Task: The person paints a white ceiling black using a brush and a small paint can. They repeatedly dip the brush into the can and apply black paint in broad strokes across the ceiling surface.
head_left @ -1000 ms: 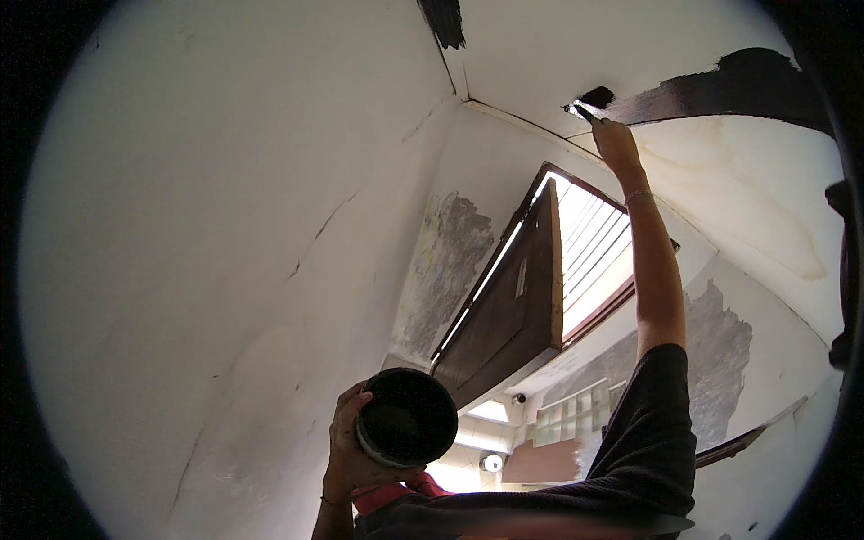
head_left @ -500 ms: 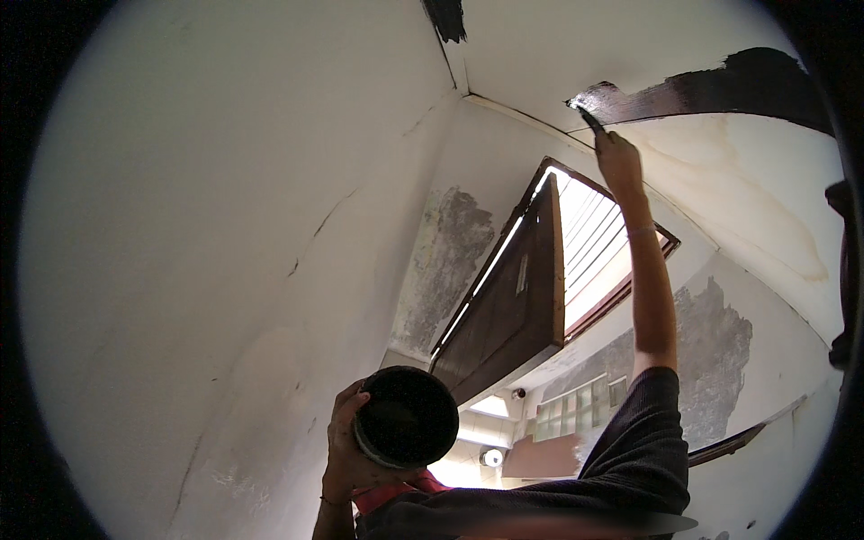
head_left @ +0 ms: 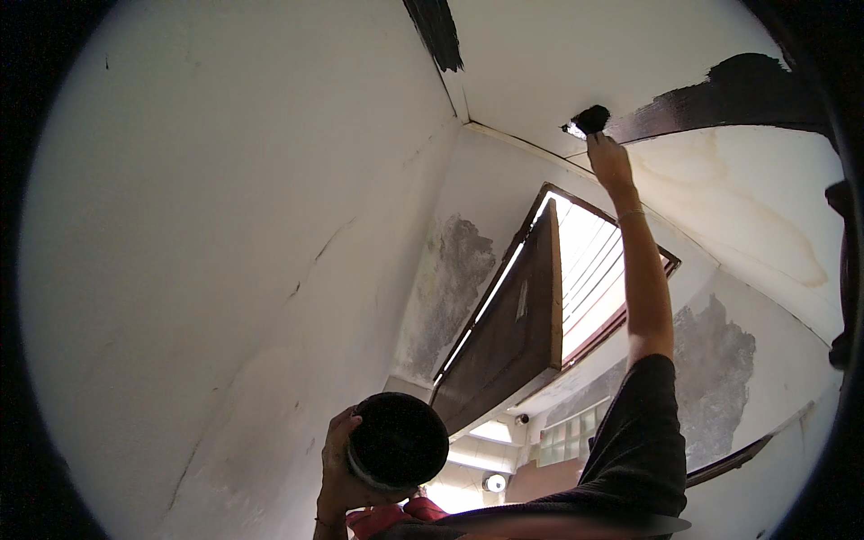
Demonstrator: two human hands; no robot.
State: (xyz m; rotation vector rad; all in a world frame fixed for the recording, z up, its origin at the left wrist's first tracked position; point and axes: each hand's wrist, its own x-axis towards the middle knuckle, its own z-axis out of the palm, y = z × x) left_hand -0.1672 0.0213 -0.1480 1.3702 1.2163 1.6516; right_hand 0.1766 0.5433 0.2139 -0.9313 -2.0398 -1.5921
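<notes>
My right arm is stretched up toward the ceiling, and my right hand [head_left: 610,166] is closed round a paintbrush [head_left: 592,119] whose handle is mostly hidden by the fingers. Its dark bristles lie over the left end of a broad black paint band [head_left: 720,106] on the pale ceiling; a shiny wet bit shows beside them. Whether the bristles touch the surface I cannot tell. Low down, my left hand [head_left: 337,463] grips the side of a round black bucket [head_left: 398,441], thumb over the rim. The bucket's inside is too dark to make out.
Another black paint strip [head_left: 435,36] runs along the ceiling edge at the top. An open brown door or shutter [head_left: 508,333] hangs beside a barred opening [head_left: 589,261]. Grey patches [head_left: 715,378] and cracks mark the walls. A brownish stain [head_left: 747,207] spreads over the ceiling.
The brush has turned so its broad dark bristles now show, and my right hand has shifted slightly left. The bucket sits a little lower and further left in view.
</notes>
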